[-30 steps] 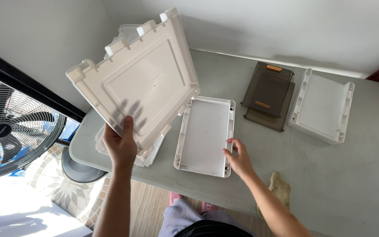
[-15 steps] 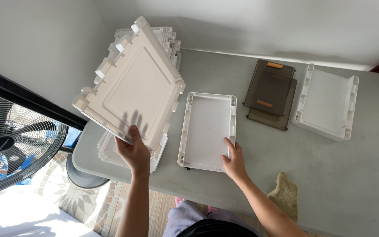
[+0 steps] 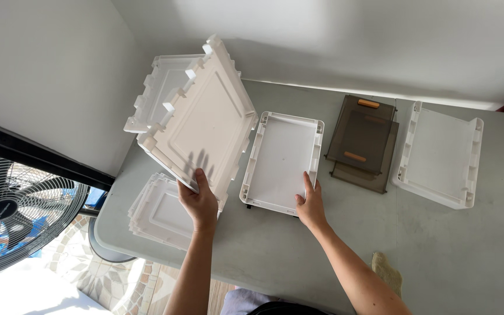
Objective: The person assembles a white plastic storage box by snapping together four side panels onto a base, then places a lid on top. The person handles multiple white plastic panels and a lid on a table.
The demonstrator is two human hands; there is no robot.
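Note:
My left hand [image 3: 199, 200] grips the near edge of a large white plastic panel [image 3: 202, 122] with notched edges, holding it tilted up above the grey table [image 3: 275, 256]. A second notched white panel [image 3: 160, 87] shows behind it, leaning near the wall. My right hand [image 3: 310, 201] rests on the near right corner of a white rectangular tray [image 3: 281, 157] lying flat on the table. A stack of white flat panels [image 3: 156, 213] lies under my left hand at the table's left edge.
Two smoky brown translucent lids with orange handles [image 3: 361, 141] lie right of the tray. A white tray-like part [image 3: 441, 154] sits farther right. A tan cloth [image 3: 386, 271] lies near the front edge. A black standing fan [image 3: 13, 213] is on the floor at left.
The white panel in my left hand has swung upright and moved right, closer to the flat tray. My right hand stays at the tray's near right corner.

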